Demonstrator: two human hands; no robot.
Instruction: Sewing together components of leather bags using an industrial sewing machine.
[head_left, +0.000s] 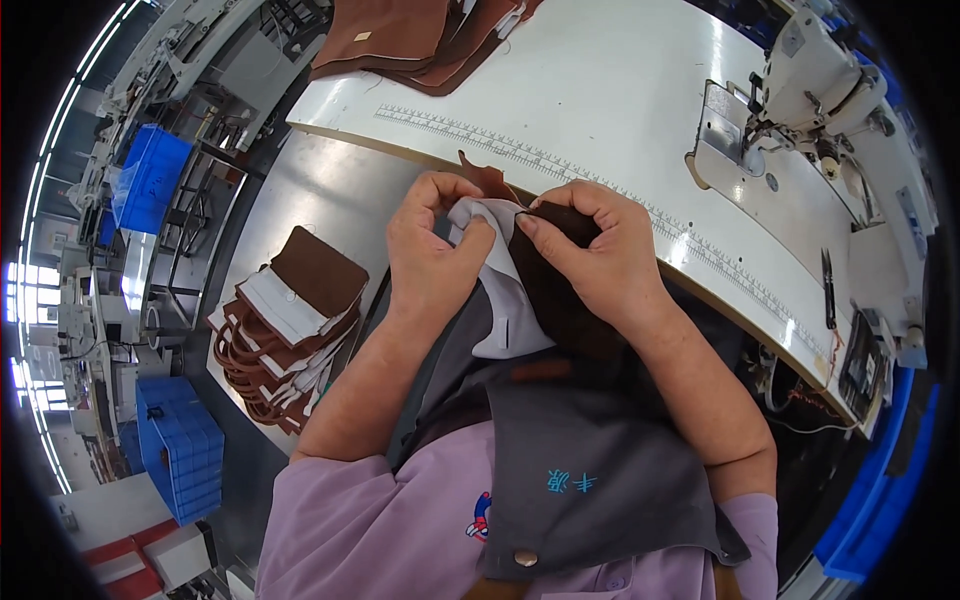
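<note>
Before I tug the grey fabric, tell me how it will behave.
The grey fabric is probably floppy, since it hangs in folds from the left hand. It looks light, being a thin sheet. It may drag the dark brown piece touching it.

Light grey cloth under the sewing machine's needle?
No, the left hand pinches the light grey cloth at the near edge of the white table, well left of the sewing machine.

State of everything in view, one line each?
Left hand: pinching lining
Right hand: pinching brown piece
Lining: held, draped
Brown piece: held, hanging
Stack: piled unevenly
Sewing machine: no hands on it, power unclear
Black tool: lying down, untouched
</note>
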